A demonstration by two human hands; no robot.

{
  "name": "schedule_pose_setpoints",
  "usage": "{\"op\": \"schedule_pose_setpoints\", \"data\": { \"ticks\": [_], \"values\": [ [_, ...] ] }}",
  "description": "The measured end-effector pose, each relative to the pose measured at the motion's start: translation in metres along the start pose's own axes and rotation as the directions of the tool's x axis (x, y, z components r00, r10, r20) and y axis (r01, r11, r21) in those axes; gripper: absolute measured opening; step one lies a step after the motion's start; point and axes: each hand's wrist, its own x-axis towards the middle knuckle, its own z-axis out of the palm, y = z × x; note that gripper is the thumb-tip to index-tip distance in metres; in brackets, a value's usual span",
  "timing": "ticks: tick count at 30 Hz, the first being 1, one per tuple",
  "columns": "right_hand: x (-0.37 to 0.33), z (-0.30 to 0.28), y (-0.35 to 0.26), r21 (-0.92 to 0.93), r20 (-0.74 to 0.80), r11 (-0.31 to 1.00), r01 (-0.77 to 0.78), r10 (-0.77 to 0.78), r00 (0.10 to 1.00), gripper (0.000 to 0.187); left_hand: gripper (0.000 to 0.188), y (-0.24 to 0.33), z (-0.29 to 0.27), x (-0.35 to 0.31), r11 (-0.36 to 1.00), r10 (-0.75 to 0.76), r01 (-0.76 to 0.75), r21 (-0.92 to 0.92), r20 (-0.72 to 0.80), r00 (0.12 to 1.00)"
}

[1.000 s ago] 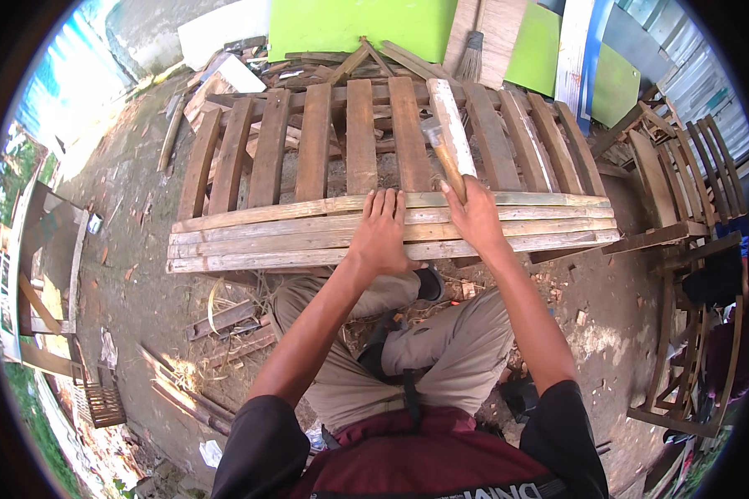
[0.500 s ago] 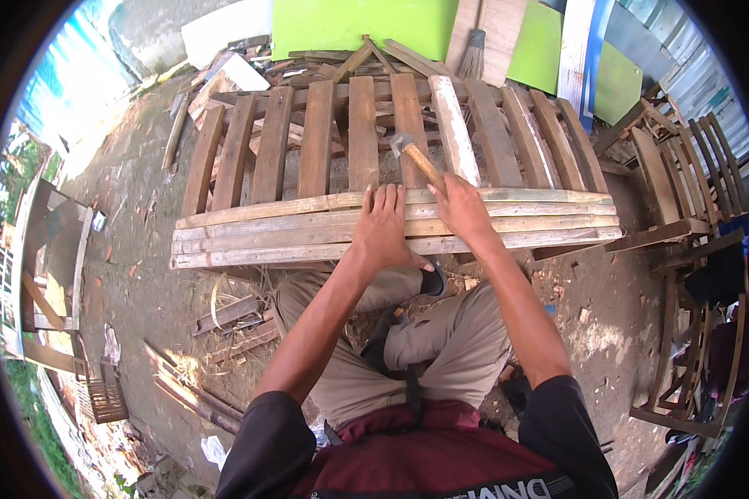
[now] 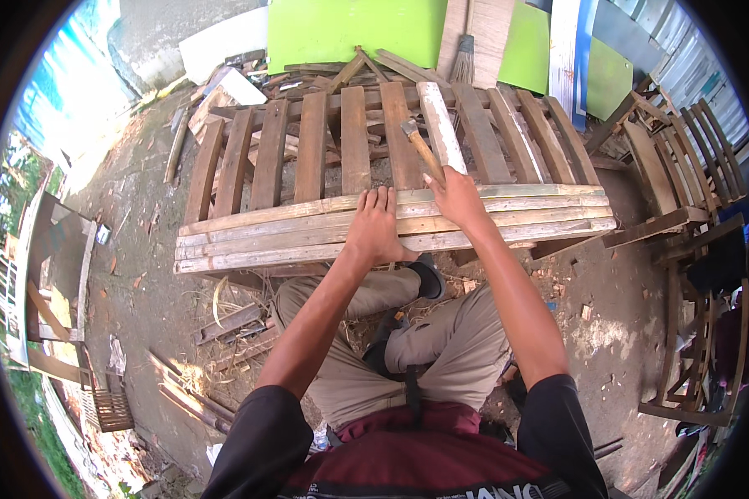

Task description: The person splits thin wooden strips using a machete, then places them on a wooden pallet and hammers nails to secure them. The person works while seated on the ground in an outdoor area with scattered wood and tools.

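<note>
A bundle of long, narrow wooden strips (image 3: 266, 231) lies crosswise on the near end of a slatted wooden bench (image 3: 354, 137). My left hand (image 3: 374, 231) grips across the strips near their middle, its fingers over the far side and the thumb by the near edge. In my right hand (image 3: 460, 200) is a hammer (image 3: 424, 152) with a wooden handle, its head pointing away from me over the brown slats. The right hand rests close above the strips, just right of the left one; whether it touches them I cannot tell.
Scrap wood (image 3: 333, 79) is piled behind the bench, below a bright green panel (image 3: 354, 33). A broom (image 3: 463, 62) leans there. Wooden chair frames (image 3: 695, 333) crowd the right side. Loose sticks (image 3: 187, 391) lie on the ground at left, near a wicker basket (image 3: 108, 409).
The hammer's head has swung slightly farther away from me. Both hands keep nearly the same places on the strips, and the whole view has shifted a little.
</note>
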Motion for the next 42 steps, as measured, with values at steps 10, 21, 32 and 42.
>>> {"op": "schedule_pose_setpoints", "data": {
  "ticks": [10, 21, 32, 42],
  "values": [
    [-0.107, -0.003, -0.008, 0.256, 0.099, 0.954, -0.156, 0.134, 0.986, 0.055, 0.137, 0.006, 0.000, -0.005, 1.000, -0.011, 0.012, -0.009, 0.031, 0.999],
    [-0.098, -0.007, -0.015, 0.250, -0.048, 0.963, -0.103, 0.118, 0.992, 0.050, 0.135, 0.001, 0.005, -0.003, 1.000, -0.012, 0.013, -0.017, 0.030, 0.999],
    [-0.095, -0.013, -0.023, 0.252, -0.054, 0.963, -0.092, 0.109, 0.993, 0.053, 0.137, 0.004, 0.005, -0.006, 1.000, -0.018, 0.018, -0.012, 0.039, 0.999],
    [-0.094, -0.004, 0.008, 0.104, 0.052, 0.991, -0.087, 0.082, 0.995, 0.054, 0.135, 0.004, 0.002, -0.002, 1.000, -0.008, 0.009, -0.015, 0.054, 0.998]
  ]
}}
